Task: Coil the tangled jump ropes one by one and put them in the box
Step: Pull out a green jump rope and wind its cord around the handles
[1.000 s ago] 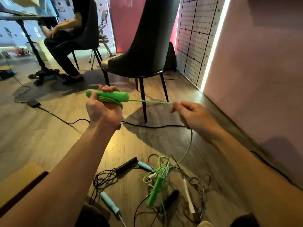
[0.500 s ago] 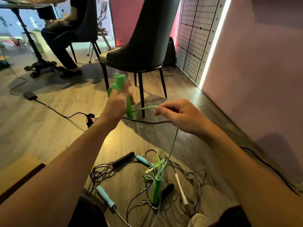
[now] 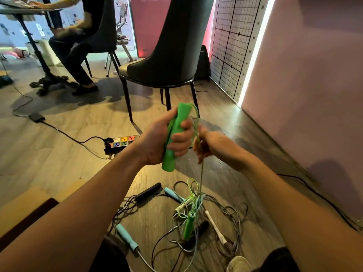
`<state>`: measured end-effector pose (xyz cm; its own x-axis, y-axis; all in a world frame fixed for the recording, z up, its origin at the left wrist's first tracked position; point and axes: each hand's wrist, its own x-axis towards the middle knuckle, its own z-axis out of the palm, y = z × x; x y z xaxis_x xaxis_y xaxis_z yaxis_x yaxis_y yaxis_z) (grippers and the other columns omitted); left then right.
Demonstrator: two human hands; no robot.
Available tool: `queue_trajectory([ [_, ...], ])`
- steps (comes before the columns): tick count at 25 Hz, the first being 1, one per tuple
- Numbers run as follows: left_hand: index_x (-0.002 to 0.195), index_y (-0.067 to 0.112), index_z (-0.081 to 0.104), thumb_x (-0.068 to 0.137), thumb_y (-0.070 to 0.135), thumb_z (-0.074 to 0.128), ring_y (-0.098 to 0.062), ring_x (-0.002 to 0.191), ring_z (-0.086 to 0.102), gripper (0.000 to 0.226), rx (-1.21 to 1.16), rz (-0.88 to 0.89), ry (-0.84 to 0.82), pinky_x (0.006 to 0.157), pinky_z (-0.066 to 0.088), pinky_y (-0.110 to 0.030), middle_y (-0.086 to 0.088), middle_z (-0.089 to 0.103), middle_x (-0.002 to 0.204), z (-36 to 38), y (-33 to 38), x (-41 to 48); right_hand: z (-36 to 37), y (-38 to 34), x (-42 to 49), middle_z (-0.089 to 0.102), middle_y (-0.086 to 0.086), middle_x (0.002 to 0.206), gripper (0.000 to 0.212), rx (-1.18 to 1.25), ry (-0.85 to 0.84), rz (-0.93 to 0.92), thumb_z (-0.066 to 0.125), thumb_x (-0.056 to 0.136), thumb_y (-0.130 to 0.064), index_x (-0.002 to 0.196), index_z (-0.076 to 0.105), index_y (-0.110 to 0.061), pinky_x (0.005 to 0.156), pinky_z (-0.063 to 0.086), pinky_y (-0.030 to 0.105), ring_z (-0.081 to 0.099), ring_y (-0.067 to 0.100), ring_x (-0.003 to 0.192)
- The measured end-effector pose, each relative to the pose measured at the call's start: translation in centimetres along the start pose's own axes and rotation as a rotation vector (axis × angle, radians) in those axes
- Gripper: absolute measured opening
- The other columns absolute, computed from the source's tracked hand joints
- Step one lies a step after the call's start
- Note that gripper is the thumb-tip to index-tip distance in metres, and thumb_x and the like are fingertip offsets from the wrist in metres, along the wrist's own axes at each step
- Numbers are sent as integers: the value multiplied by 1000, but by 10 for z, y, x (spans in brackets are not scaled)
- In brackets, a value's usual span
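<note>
At the floor's near-left corner I see a tan flap and a dark opening that I take for the box (image 3: 23,205), well apart from the hands. The power strip (image 3: 121,143) lies on the floor behind my left forearm.

The left hand (image 3: 163,140) is clenched round the green handle (image 3: 179,122), whose long axis stands near upright with its top tipped a little away and right. Turns of green rope (image 3: 201,173) lie along the handle under the fingers. The rope arcs over the handle's top and comes down its right side.

The right hand (image 3: 212,146) sits just beside the left and seems to pinch that strand; blur hides its fingertips. From the pinch the rope drops almost straight down to the tangle (image 3: 231,216) on the floor between my arms. There the second handle (image 3: 188,228) hangs nearly on end among the other ropes.

So the free rope lies below and slightly right of the grip. I judge the next wrap needs the right hand to carry the strand round the handle's length. There is open room above and toward me. The chair (image 3: 167,55) legs stand close behind the hands, and the wall (image 3: 304,95) bounds the floor's right edge. A snag in the tangle could drag other ropes up.
</note>
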<state>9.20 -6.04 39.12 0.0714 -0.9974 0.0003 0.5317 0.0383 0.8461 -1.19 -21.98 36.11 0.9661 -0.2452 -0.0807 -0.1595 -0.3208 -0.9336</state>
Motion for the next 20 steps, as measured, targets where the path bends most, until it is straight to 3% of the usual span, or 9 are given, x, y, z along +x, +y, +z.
queue_trajectory([
  [3, 74, 21, 46, 104, 54, 18, -5, 36, 30, 53, -222, 235, -27, 41, 35, -20, 8, 42, 49, -9, 10, -4, 11, 34, -2, 72, 6, 113, 41, -293, -421, 276, 37, 104, -41, 115, 66, -15, 95, 44, 43, 64, 21, 109],
  [5, 76, 21, 48, 104, 53, 21, -5, 39, 30, 50, -306, 374, 24, 43, 37, -20, 8, 43, 52, -17, 11, -7, 15, 43, 0, 70, 2, 118, 28, -587, -532, 223, 55, 100, -29, 122, 66, -16, 102, 46, 43, 64, 16, 109],
  [7, 80, 19, 51, 105, 51, 25, -6, 42, 38, 48, -428, 512, 92, 46, 40, -21, 7, 43, 55, -26, 13, -8, 6, 29, 6, 73, 0, 103, 18, -655, -293, 9, 57, 100, -23, 110, 70, -16, 98, 52, 42, 68, 12, 95],
  [9, 86, 16, 55, 105, 48, 29, -9, 45, 43, 46, -592, 650, 121, 50, 42, -23, 5, 44, 58, -38, 22, -11, -4, 12, 9, 72, 4, 90, 18, -341, 195, -189, 54, 101, -19, 104, 71, -15, 82, 58, 35, 70, 17, 84],
  [10, 90, 14, 58, 105, 46, 31, -10, 46, 44, 45, -670, 704, 129, 51, 43, -24, 4, 45, 59, -43, 27, -14, -8, 10, 10, 72, 6, 84, 20, -228, 327, -221, 52, 102, -19, 104, 71, -14, 72, 59, 30, 71, 21, 79],
  [11, 94, 12, 60, 105, 45, 33, -11, 47, 44, 44, -734, 740, 139, 51, 44, -25, 3, 46, 60, -47, 31, -18, -9, 9, 10, 71, 7, 78, 22, -225, 327, -169, 52, 102, -21, 102, 72, -14, 63, 56, 29, 72, 23, 75],
  [13, 98, 11, 64, 105, 43, 35, -11, 47, 45, 44, -797, 777, 175, 51, 45, -25, 3, 46, 59, -52, 33, -23, -1, 13, 4, 69, 3, 67, 24, -453, 103, -36, 54, 101, -23, 96, 74, -10, 58, 50, 29, 72, 23, 67],
  [16, 103, 10, 64, 104, 44, 34, -10, 48, 45, 45, -776, 802, 227, 52, 45, -24, 3, 46, 59, -53, 35, -22, -5, 12, 9, 63, -1, 60, 23, -282, 415, -136, 51, 102, -19, 97, 72, -11, 56, 55, 30, 68, 16, 56],
  [20, 104, 10, 65, 105, 46, 32, -10, 47, 45, 49, -766, 807, 258, 51, 45, -24, 4, 46, 59, -52, 34, -24, -6, 2, 8, 64, 2, 56, 26, -218, 288, -100, 50, 104, -23, 88, 70, -15, 56, 51, 28, 71, 23, 58],
])
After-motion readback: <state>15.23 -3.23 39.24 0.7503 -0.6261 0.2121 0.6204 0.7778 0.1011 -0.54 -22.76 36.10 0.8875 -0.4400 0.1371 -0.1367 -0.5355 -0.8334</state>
